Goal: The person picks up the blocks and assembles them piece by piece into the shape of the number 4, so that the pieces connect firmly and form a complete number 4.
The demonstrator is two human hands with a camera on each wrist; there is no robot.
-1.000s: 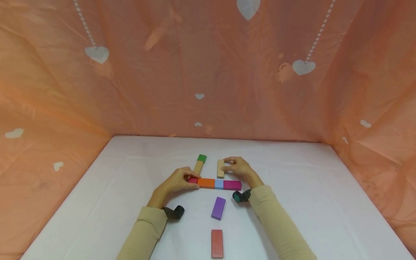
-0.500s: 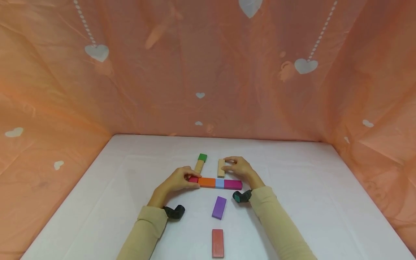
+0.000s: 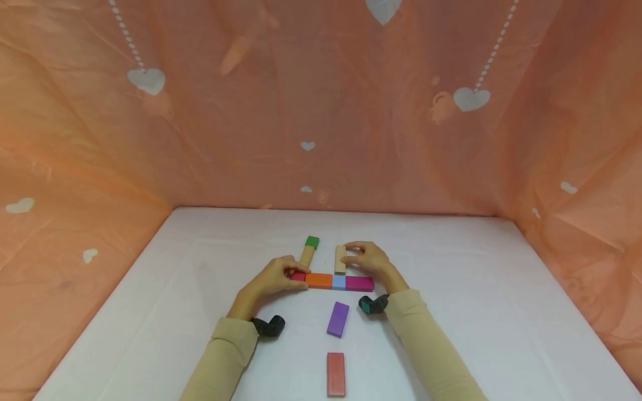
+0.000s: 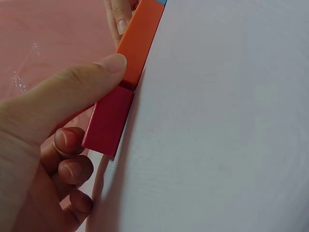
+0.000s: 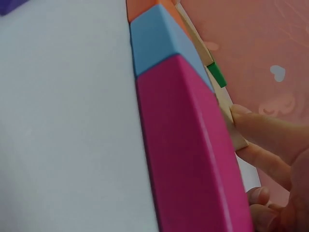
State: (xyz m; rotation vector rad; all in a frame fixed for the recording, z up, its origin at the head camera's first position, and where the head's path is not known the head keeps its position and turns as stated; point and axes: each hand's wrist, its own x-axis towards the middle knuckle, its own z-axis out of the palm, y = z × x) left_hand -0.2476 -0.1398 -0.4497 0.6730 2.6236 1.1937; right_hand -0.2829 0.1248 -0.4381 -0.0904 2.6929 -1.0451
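In the head view my left hand (image 3: 277, 277) is at the left end of a row of blocks. It pinches the orange block (image 3: 319, 281) near where it meets the red block (image 3: 298, 277); the thumb lies on the orange block in the left wrist view. Further right in the row come a light blue block (image 3: 339, 283) and a magenta block (image 3: 359, 284). Behind the row, my right hand (image 3: 371, 259) holds a plain wooden block (image 3: 340, 260) by thumb and finger from its right side.
Behind the left end, another plain wooden block (image 3: 307, 256) slants away, with a green block (image 3: 312, 241) at its far end. Nearer lie a purple block (image 3: 338, 319) and a salmon-red block (image 3: 336, 375). An orange curtain (image 3: 321, 111) encloses the white table (image 3: 476, 312).
Both hands stay in the same places on their blocks, and the blocks keep their arrangement. Only the head view shifts slightly.
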